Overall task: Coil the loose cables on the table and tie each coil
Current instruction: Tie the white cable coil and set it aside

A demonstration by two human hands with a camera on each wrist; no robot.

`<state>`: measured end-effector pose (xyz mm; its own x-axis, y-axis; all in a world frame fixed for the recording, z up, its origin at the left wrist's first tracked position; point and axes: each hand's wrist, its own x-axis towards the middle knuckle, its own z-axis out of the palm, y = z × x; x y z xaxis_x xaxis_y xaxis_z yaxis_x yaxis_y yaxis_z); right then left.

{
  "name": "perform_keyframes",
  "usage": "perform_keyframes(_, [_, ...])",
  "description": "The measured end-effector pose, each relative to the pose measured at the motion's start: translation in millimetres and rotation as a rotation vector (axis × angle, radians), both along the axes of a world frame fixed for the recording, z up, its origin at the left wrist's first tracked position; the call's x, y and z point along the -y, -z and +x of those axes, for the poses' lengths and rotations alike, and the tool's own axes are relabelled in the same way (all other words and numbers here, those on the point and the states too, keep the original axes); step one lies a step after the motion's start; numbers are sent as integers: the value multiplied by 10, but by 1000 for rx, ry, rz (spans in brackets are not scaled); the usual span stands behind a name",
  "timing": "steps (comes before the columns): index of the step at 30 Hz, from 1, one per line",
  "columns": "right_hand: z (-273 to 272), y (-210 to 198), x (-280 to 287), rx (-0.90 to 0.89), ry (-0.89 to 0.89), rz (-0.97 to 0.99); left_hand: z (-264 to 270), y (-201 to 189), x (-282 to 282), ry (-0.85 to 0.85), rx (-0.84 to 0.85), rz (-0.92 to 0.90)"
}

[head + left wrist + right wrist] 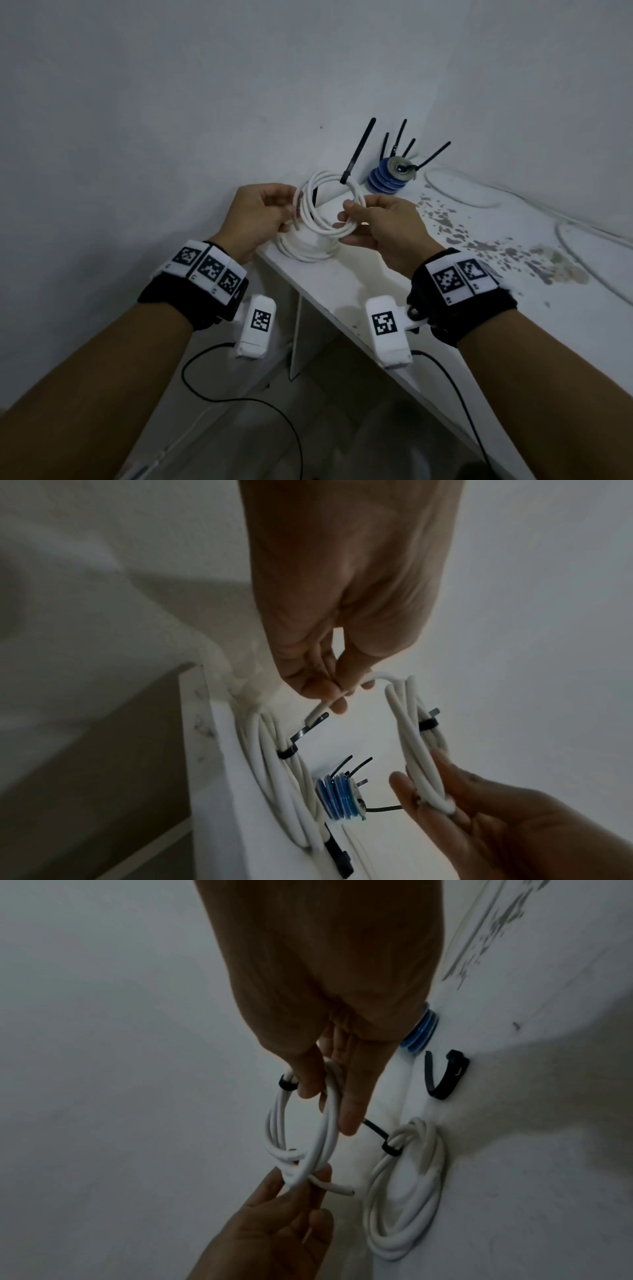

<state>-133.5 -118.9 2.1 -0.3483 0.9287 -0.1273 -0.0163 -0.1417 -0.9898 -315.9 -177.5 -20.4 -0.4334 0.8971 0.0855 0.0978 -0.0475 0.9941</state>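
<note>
A white cable coil (325, 205) hangs above the table's near corner, held between both hands. A black zip tie (349, 173) circles its top, the tail sticking up. My left hand (289, 214) pinches the cable's loose end (323, 704) at the coil's left side. My right hand (346, 217) grips the bundled turns on the right (329, 1096). Below it, a second white coil (305, 251) lies flat on the table (376, 291), bound with its own black zip tie (390, 1148).
A blue stack of discs (390, 176) with several black zip ties standing in it sits behind the coils by the wall. Loose pale cables (462, 195) trail over the stained table top at right. A black clip (445, 1074) lies near the stack. The table edge runs diagonally beneath my wrists.
</note>
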Motion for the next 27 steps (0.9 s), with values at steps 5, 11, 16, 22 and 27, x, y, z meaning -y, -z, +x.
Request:
perform_keyframes(5, [-140,19,-12,84,42,95,-17,80,-70,-97,159,5])
perform_keyframes(11, [-203,45,-28,93,24,162,16,88,-117,-193,332,-5])
perform_keyframes(16, [-251,92,-43,106,1,126,22,51,-161,-138,334,-51])
perform_keyframes(22, [-374,204,-95,165,46,98,3,103,-104,-206,281,-48])
perform_keyframes(27, [-448,287,-104,257,41,99,-23,136,-104,-197,348,-148])
